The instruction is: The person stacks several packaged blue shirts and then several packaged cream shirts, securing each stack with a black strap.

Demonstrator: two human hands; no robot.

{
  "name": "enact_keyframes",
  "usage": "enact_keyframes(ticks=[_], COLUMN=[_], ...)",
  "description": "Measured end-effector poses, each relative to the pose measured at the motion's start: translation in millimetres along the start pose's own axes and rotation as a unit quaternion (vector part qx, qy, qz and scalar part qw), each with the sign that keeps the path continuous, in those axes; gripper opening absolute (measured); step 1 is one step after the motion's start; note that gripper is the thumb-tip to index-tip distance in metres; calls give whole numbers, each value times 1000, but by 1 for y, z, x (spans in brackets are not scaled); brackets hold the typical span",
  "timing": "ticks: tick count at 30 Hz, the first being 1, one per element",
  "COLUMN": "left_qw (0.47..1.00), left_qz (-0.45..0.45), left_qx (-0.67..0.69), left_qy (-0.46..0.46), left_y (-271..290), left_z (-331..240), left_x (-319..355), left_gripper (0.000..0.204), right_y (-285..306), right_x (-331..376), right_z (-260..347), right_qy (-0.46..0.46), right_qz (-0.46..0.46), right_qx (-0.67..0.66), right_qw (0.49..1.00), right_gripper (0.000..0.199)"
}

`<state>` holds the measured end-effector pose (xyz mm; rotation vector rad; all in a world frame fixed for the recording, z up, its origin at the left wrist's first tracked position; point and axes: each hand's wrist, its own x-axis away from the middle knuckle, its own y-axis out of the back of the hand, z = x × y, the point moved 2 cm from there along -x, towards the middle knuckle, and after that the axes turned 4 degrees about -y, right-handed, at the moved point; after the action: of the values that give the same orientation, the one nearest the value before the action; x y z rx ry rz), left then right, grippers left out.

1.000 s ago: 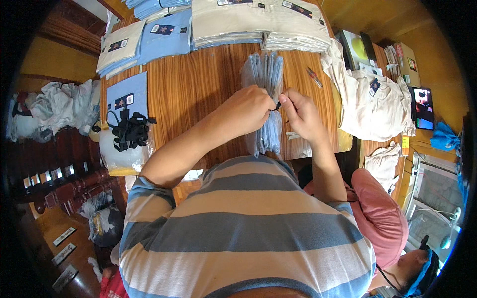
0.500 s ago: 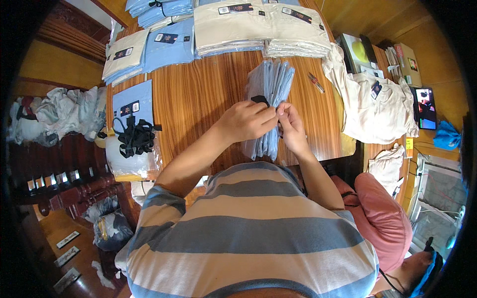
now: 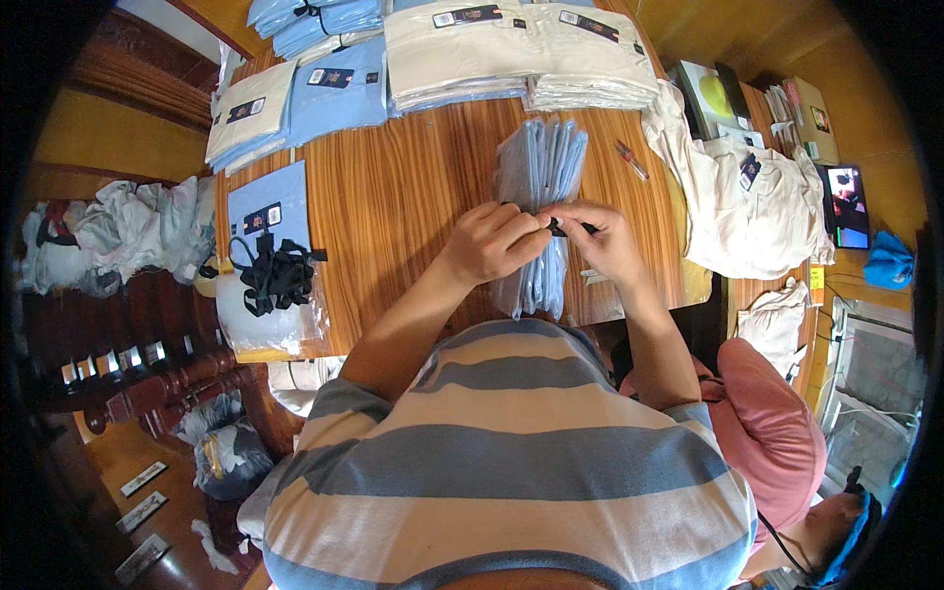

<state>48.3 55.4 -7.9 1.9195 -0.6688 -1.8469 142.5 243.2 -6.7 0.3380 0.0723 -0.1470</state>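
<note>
A bundle of light-blue folded garments [image 3: 539,165] in clear plastic bags stands on edge on the wooden table, close in front of me. Around its middle runs a black cloth strap [image 3: 558,227]. My left hand [image 3: 495,243] is closed at the left of the bundle, its fingertips pinching the strap over the top. From the right, my right hand [image 3: 605,240] pinches the strap too, thumb and forefinger meeting close to the left fingers. How the strap's ends cross is hidden by the fingers.
Stacks of bagged cream garments [image 3: 457,49] and blue ones line the table's far side. Black straps [image 3: 273,275] lie in a tangle at the left. Small red-handled snips [image 3: 632,159] rest right of the bundle. A cream garment [image 3: 752,211] drapes at the right, with a person in pink [image 3: 772,433] nearby.
My right hand has drawn a little to the right and turned, so more black strap shows between the hands. The left hand stays at the bundle.
</note>
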Motion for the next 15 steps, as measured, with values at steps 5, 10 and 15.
enact_keyframes(ticks=[5, 10, 15], left_qw=[1000, 999, 996], left_qz=[-3, 30, 35], left_qx=[-10, -6, 61], left_qy=[14, 32, 63], left_y=[9, 13, 17], left_z=[1, -2, -1], left_x=[-9, -11, -19], left_gripper=[13, 18, 12], right_y=[5, 15, 14], right_x=[-5, -6, -1], right_z=[6, 23, 26], right_qy=[25, 38, 68], right_qz=[25, 45, 13], right_qx=[37, 133, 218], right_qw=[999, 989, 973], right_gripper=[15, 14, 12])
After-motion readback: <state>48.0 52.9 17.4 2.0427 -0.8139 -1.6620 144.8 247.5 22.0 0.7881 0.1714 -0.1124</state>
